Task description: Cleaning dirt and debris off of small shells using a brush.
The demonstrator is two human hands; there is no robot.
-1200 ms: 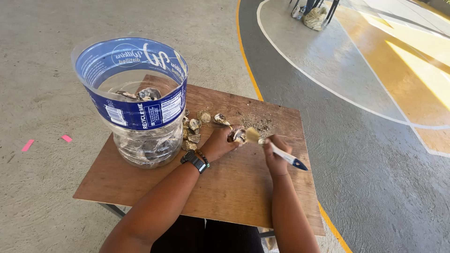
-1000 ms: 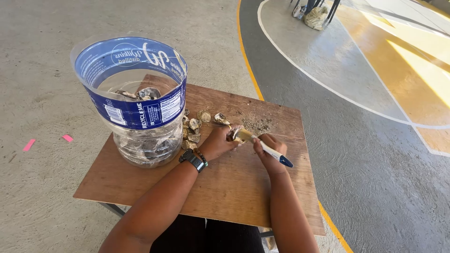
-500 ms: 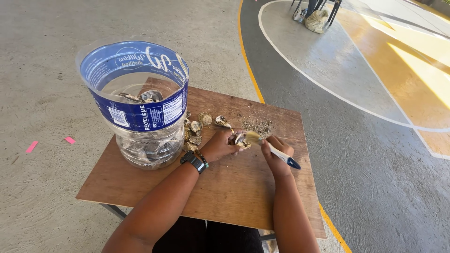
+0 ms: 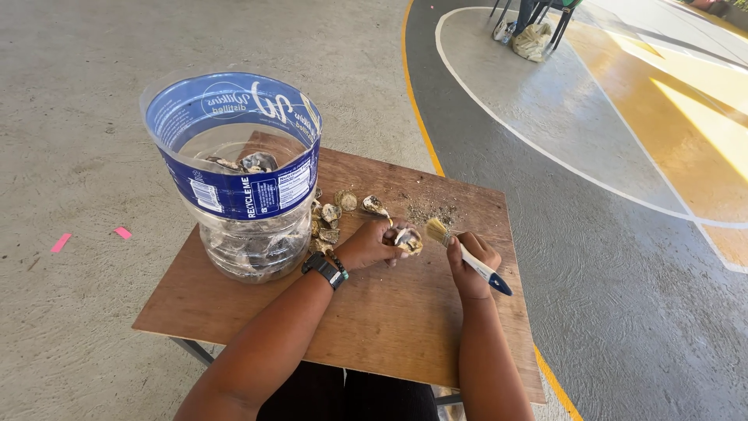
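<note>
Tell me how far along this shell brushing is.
Done: grit and dust lie brushed off on the wooden board; whether any shell in sight is finished cannot be told. In hand: the left hand holds one shell, the right hand a paintbrush beside it. Left: loose shells by the cut plastic jug, more inside.

**Bare forearms, one black wristwatch**

Both arms are bare from the lower frame edge to the fingertips, with no sleeves and no gloves. The left hand (image 4: pixel 372 243) has a black wristwatch (image 4: pixel 324 269) strapped just behind it, at about 7 o'clock from the knuckles: dark band, dark squarish face, and a thin greenish edge along the strap. The right hand (image 4: pixel 471 261) wears nothing. At 6 o'clock, between the forearms, dark clothing (image 4: pixel 343 394) covers the lap.
</note>
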